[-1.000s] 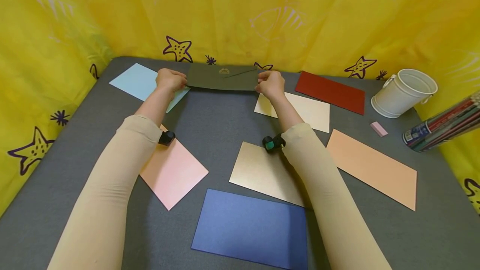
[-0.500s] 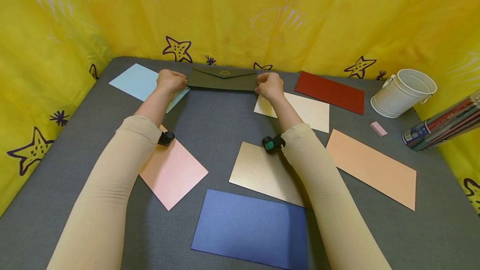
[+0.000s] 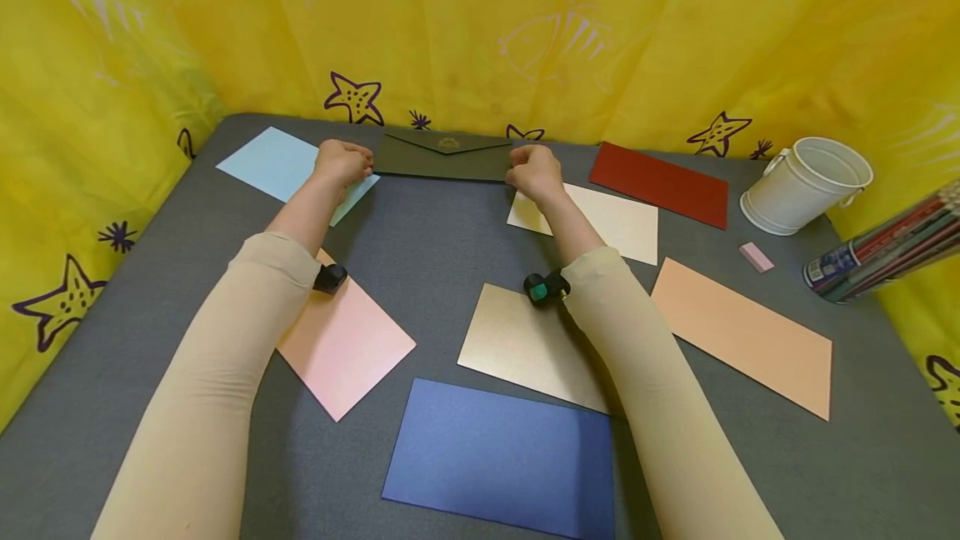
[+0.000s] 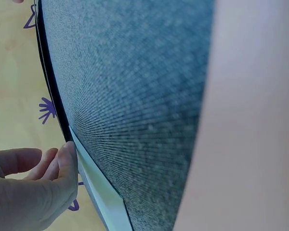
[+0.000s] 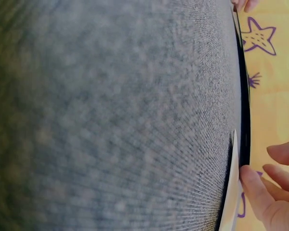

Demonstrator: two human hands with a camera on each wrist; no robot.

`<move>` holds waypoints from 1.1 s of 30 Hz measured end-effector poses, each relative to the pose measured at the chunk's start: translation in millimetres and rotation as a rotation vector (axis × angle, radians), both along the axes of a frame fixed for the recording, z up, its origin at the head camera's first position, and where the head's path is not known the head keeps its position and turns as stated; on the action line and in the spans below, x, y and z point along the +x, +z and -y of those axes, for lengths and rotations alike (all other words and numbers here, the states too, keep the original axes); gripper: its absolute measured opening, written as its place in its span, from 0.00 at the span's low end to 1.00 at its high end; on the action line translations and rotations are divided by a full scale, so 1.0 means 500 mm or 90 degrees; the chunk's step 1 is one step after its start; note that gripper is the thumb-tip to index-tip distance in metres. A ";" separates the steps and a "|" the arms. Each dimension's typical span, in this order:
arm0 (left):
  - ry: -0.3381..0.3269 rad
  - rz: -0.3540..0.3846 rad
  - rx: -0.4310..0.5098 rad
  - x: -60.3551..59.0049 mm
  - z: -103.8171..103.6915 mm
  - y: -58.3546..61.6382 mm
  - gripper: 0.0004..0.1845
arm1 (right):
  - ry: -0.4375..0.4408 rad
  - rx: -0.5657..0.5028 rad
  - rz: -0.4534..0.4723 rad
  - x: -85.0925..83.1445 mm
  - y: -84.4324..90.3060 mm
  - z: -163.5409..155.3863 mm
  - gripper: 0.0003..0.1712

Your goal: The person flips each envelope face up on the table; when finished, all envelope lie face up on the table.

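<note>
A dark olive envelope point(image 3: 442, 163) with a pointed flap and a small gold emblem lies at the far edge of the table, its flap folded down toward me. My left hand point(image 3: 342, 163) is at its left end, and my right hand point(image 3: 536, 172) is at its right end. In the left wrist view, fingertips of the left hand point(image 4: 43, 185) touch the thin dark edge of the envelope point(image 4: 55, 96), the thumb standing apart. The right wrist view has one fingertip of the right hand point(image 5: 274, 195) against that edge, with the thumb held away.
Flat envelopes or cards lie around: light blue point(image 3: 270, 158), pink point(image 3: 360, 340), cream point(image 3: 615, 223), gold point(image 3: 517, 344), blue point(image 3: 498, 452), red point(image 3: 660, 183) and peach point(image 3: 750, 340). At right are a white bucket point(image 3: 795, 190), a pink eraser point(image 3: 756, 257) and a pencil tube point(image 3: 840, 269). Yellow cloth point(image 3: 450, 23) hangs behind.
The envelope's flap outline has gone from a single slanted line on the right to a full V lying flat. My right hand has shifted slightly left; the left has barely moved.
</note>
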State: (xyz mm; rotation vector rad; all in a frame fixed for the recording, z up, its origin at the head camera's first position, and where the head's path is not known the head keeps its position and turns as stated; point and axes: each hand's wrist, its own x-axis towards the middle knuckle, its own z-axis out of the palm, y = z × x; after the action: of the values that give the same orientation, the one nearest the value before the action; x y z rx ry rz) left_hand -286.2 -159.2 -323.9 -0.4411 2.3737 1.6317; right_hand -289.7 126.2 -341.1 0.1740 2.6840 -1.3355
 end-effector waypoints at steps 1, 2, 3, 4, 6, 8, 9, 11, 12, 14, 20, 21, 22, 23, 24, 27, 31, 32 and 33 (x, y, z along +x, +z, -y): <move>-0.001 0.000 0.002 -0.001 0.001 -0.001 0.24 | 0.001 -0.001 0.002 0.000 0.000 0.001 0.29; -0.003 0.001 0.005 -0.001 0.002 -0.001 0.24 | 0.003 -0.001 0.001 0.001 0.001 0.001 0.29; -0.004 0.001 0.007 -0.001 0.003 -0.002 0.24 | 0.004 -0.001 0.002 0.001 0.001 0.002 0.29; -0.007 0.001 0.009 -0.001 0.004 -0.003 0.24 | 0.005 -0.003 0.004 0.001 0.001 0.002 0.29; -0.010 -0.002 0.009 0.000 0.006 -0.003 0.24 | 0.007 -0.001 0.005 0.001 0.002 0.003 0.30; -0.010 -0.004 0.009 0.000 0.006 -0.004 0.24 | 0.009 0.000 0.006 0.001 0.003 0.003 0.30; -0.012 -0.005 0.008 0.001 0.006 -0.003 0.24 | 0.010 0.000 0.006 0.001 0.004 0.002 0.30; -0.013 -0.001 0.006 0.002 0.007 -0.002 0.24 | 0.013 0.002 0.005 0.001 0.004 0.001 0.30; -0.012 0.002 0.004 0.002 0.008 -0.001 0.24 | 0.015 0.002 0.004 0.001 0.004 0.001 0.30; -0.014 0.005 0.003 0.001 0.010 -0.001 0.24 | 0.020 0.000 0.003 0.001 0.004 0.000 0.31; -0.020 -0.003 0.033 0.002 0.016 0.001 0.24 | 0.027 -0.015 0.004 0.002 0.005 -0.005 0.32; -0.023 -0.004 0.039 0.002 0.018 0.002 0.24 | 0.025 -0.020 0.003 0.002 0.005 -0.006 0.32; -0.024 -0.002 0.043 0.003 0.020 0.003 0.24 | 0.022 -0.025 0.001 0.002 0.005 -0.007 0.32; -0.026 -0.001 0.043 0.002 0.023 0.005 0.24 | 0.017 -0.032 -0.003 0.002 0.005 -0.007 0.32; -0.028 0.001 0.044 0.003 0.028 0.008 0.25 | 0.011 -0.039 -0.006 0.002 0.005 -0.008 0.32; -0.023 -0.002 0.032 0.002 0.048 0.017 0.26 | -0.007 -0.065 -0.020 0.002 0.004 -0.008 0.32; 0.018 -0.023 -0.003 0.000 0.084 0.032 0.26 | -0.023 -0.097 -0.032 0.003 0.008 -0.004 0.30; 0.033 -0.031 -0.019 -0.001 0.095 0.035 0.25 | -0.025 -0.105 -0.033 0.003 0.009 -0.001 0.30; 0.048 -0.035 -0.033 0.000 0.107 0.037 0.25 | -0.025 -0.114 -0.033 0.004 0.011 0.002 0.29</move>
State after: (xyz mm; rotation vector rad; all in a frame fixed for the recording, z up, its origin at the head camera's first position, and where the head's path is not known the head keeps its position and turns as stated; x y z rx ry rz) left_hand -286.4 -212.5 -305.2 -0.5088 2.4722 1.6377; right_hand -287.6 125.0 -335.6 0.1749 2.5966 -1.6039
